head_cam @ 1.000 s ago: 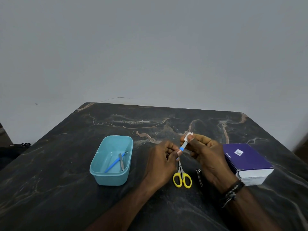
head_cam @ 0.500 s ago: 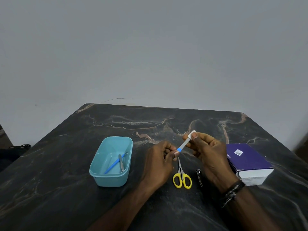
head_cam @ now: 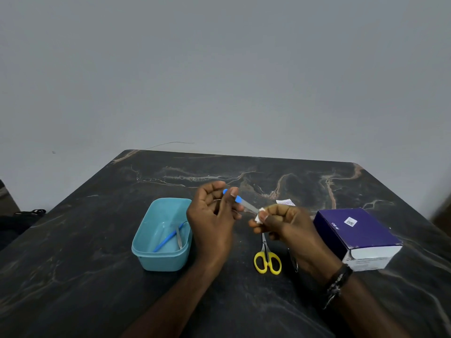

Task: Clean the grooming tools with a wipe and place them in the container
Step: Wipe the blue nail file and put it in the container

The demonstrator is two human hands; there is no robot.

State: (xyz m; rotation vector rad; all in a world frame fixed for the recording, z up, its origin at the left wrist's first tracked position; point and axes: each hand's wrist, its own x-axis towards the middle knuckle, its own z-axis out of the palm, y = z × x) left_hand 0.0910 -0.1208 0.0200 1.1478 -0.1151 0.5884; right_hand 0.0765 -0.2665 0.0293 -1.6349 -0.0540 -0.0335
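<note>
The left hand (head_cam: 214, 215) pinches the blue handle of a nail file (head_cam: 240, 202) above the worktop (head_cam: 97, 289), while the right hand (head_cam: 285, 225) squeezes a wipe (head_cam: 259, 217) round its tip. With so thin a grip, a hard tug could flick the file loose, short of the container (head_cam: 146, 259) just beside the left hand.

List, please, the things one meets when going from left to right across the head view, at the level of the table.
Light blue plastic container → left hand holding the blue-handled nail file → right hand pinching the white wipe → yellow-handled scissors → purple cardboard box.
</note>
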